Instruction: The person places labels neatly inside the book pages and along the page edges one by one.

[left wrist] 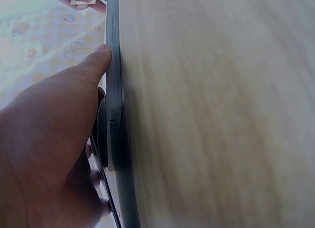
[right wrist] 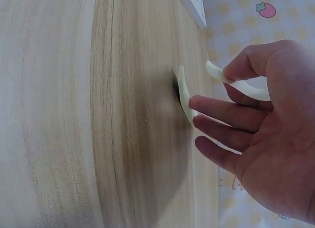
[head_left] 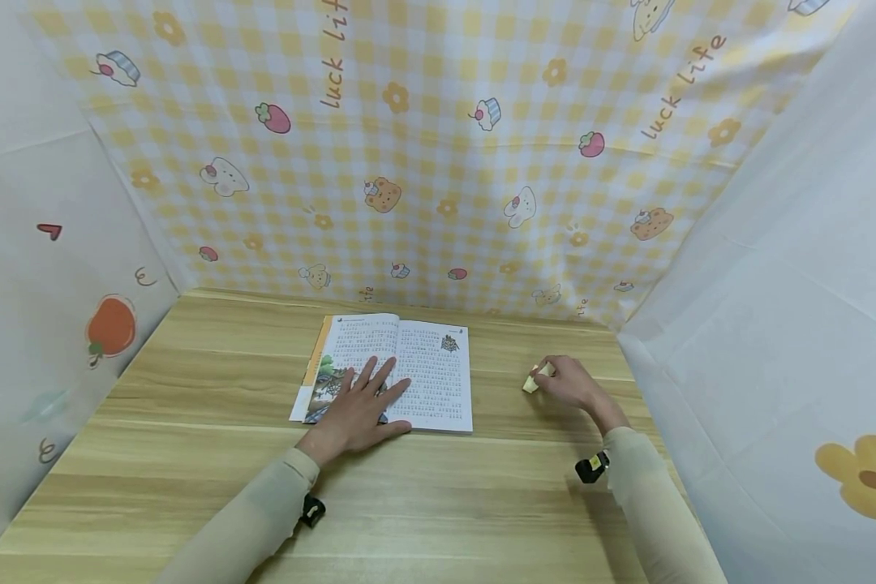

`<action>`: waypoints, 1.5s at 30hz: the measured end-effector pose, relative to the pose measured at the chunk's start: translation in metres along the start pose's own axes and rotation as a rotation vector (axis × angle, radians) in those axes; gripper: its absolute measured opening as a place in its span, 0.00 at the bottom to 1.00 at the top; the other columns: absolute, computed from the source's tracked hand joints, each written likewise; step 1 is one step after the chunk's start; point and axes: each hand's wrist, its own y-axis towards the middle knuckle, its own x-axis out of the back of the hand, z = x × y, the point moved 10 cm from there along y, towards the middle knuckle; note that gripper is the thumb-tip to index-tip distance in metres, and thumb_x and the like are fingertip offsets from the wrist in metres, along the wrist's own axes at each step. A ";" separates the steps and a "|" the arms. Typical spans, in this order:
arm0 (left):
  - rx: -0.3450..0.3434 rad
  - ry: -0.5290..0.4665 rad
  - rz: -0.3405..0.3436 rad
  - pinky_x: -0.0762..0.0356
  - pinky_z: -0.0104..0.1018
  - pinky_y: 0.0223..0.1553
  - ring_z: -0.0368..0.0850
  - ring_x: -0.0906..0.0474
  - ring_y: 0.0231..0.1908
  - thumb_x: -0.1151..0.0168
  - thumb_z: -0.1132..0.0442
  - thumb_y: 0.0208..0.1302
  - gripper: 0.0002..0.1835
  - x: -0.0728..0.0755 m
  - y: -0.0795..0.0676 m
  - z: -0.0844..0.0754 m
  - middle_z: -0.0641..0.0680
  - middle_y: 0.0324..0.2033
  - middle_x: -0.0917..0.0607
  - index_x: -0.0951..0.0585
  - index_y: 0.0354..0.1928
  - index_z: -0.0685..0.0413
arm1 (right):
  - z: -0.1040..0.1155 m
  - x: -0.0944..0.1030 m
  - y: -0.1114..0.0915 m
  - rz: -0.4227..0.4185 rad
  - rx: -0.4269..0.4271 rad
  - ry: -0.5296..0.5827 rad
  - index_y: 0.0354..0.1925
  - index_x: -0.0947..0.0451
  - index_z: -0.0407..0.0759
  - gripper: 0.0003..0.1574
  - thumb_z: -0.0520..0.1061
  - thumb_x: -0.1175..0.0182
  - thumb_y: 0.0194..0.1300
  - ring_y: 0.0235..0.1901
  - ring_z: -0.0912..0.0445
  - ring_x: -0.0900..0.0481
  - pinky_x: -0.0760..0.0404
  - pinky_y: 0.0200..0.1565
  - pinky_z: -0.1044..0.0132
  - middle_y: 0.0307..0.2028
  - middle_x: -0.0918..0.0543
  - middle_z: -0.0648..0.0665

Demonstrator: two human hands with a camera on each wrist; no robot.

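An open book [head_left: 434, 385] with printed text and coloured pictures lies on the table. My left hand [head_left: 356, 412] rests across its lower left page, fingers spread; the thumb lies along the lower edge in the left wrist view. To the right of the book, my right hand [head_left: 573, 383] pinches a curled pale yellow sticky note [right wrist: 215, 71] between thumb and index finger. Under the other fingers, a second pale yellow piece, seemingly the sticky note pad [right wrist: 184, 92], stands tilted close over the wood, with fingertips against it.
The wood-grain table [head_left: 453, 495] meets a yellow checked curtain [head_left: 423, 162] behind the book. White cloth walls [head_left: 788, 324] close off both sides. A dark wrist strap with a small black device [head_left: 591, 468] hangs at the right sleeve, another device [head_left: 312, 511] at the left.
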 end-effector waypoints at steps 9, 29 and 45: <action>0.002 -0.001 0.007 0.56 0.82 0.86 0.71 0.57 0.92 0.40 0.30 0.81 0.45 0.000 0.001 0.000 0.61 0.93 0.49 0.34 0.90 0.41 | 0.002 -0.001 -0.003 -0.018 0.064 0.023 0.53 0.11 0.33 0.15 0.42 0.38 0.81 0.37 0.56 0.14 0.20 0.38 0.68 0.51 0.06 0.32; 0.003 -0.001 0.004 0.56 0.82 0.86 0.72 0.57 0.92 0.40 0.30 0.82 0.44 0.000 0.000 0.000 0.62 0.93 0.48 0.34 0.90 0.42 | 0.006 0.007 -0.010 -0.128 0.069 0.088 0.51 0.10 0.39 0.09 0.44 0.31 0.81 0.51 0.39 0.05 0.05 0.53 0.45 0.53 0.06 0.32; 0.006 -0.010 0.013 0.56 0.82 0.86 0.72 0.57 0.92 0.39 0.30 0.81 0.45 0.001 0.001 -0.001 0.62 0.93 0.49 0.34 0.90 0.42 | 0.025 0.001 -0.010 -0.150 0.118 0.175 0.56 0.13 0.37 0.11 0.39 0.31 0.80 0.46 0.43 0.05 0.07 0.44 0.62 0.56 0.09 0.28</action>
